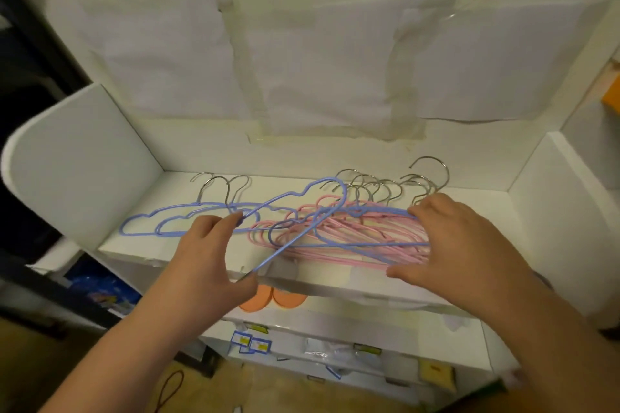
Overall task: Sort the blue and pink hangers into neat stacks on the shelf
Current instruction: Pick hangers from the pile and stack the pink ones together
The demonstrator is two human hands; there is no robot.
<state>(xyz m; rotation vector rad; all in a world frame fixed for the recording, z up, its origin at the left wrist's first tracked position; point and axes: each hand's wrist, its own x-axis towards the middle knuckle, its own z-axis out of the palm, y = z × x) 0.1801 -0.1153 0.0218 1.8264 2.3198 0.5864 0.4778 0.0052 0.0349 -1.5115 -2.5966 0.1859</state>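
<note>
Over shelf [208, 253], hands apparently gripping hangers [352, 231].

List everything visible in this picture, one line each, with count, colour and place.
blue plastic-coated wire hangers with metal hooks: at least two, blue, stacked at shelf left.
raised blue wire hanger: one, blue, held tilted above the shelf middle.
mixed pile of pink and blue wire hangers: count unclear, mostly pink, shelf right.
white shelf: one, white, holds all hangers.
taped white paper sheets: several, white, back wall.
round orange pads: apparently two, orange, below the shelf edge.
small labelled packets: several, blue and yellow, lower shelf.
left hand: one, its grip pinches the raised hanger.
right hand: one, fingers spread on the mixed pile.
</note>
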